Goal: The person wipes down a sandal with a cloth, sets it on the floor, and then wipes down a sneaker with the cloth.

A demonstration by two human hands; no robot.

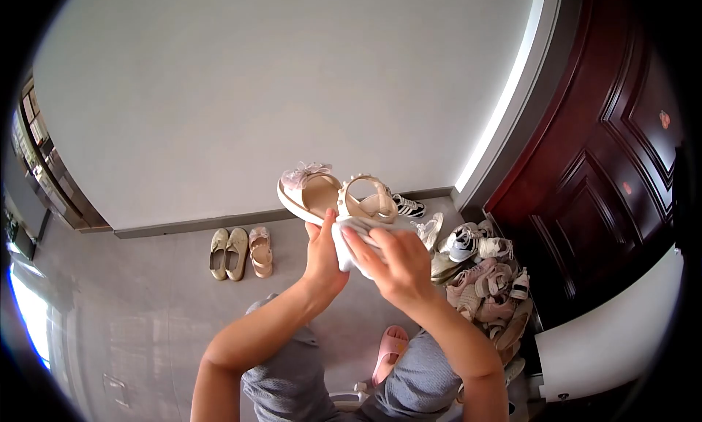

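Note:
A cream sandal (322, 195) with a pale pink bow at its toe and a studded ankle strap is held up in front of me. My left hand (326, 252) grips it by the near side of the sole. In my right hand (398, 265) is a white cloth (349, 245), bunched under the fingers and pressed against the sandal's side near the heel. The cloth hides part of the sole and some of my left fingers.
A pair of beige shoes (228, 254) and a single pink sandal (260, 252) stand on the grey floor to the left. Many shoes lie in a heap (486, 283) at the right, before a dark red door (585, 181). A grey wall (292, 78) rises ahead.

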